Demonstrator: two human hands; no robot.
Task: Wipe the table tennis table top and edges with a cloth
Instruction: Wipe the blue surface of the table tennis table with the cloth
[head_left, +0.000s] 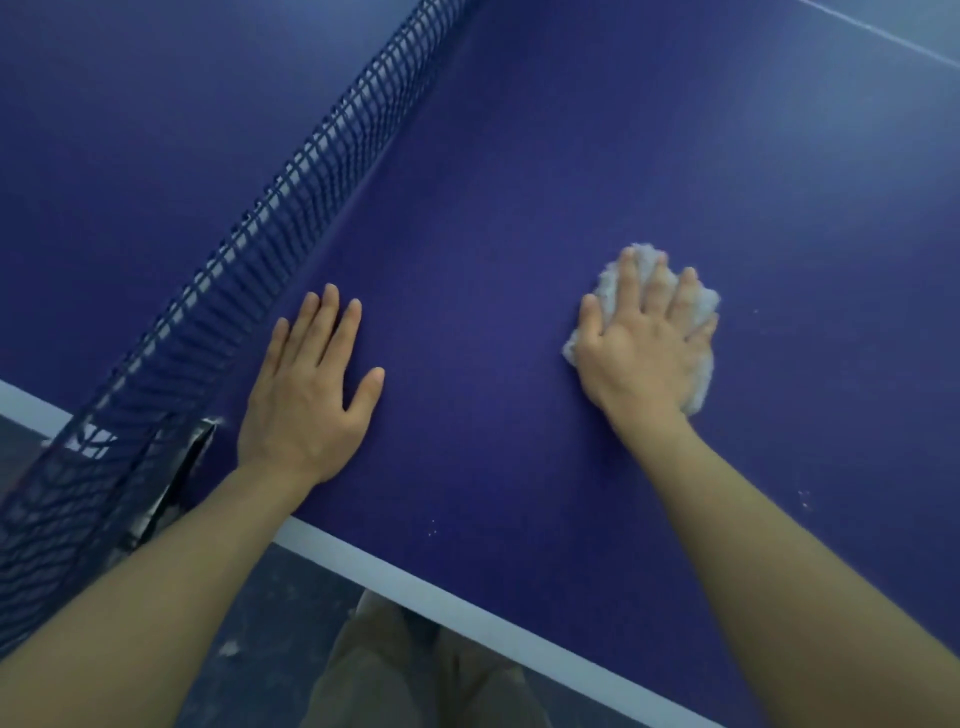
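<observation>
The blue table tennis table (519, 208) fills most of the view, with a white stripe along its near edge (467, 605). A fluffy white cloth (704, 306) lies bunched on the top, right of centre. My right hand (647, 345) presses flat on the cloth with its fingers spread and straight, so most of the cloth is hidden under it. My left hand (306, 389) rests flat on the bare table top near the net, fingers straight.
The dark blue net (291, 192) runs diagonally from the lower left to the top middle; its clamp post (179, 467) grips the table edge beside my left wrist. Small white specks (804, 499) dot the surface at right. A dark floor and my trousers (415, 675) show below the edge.
</observation>
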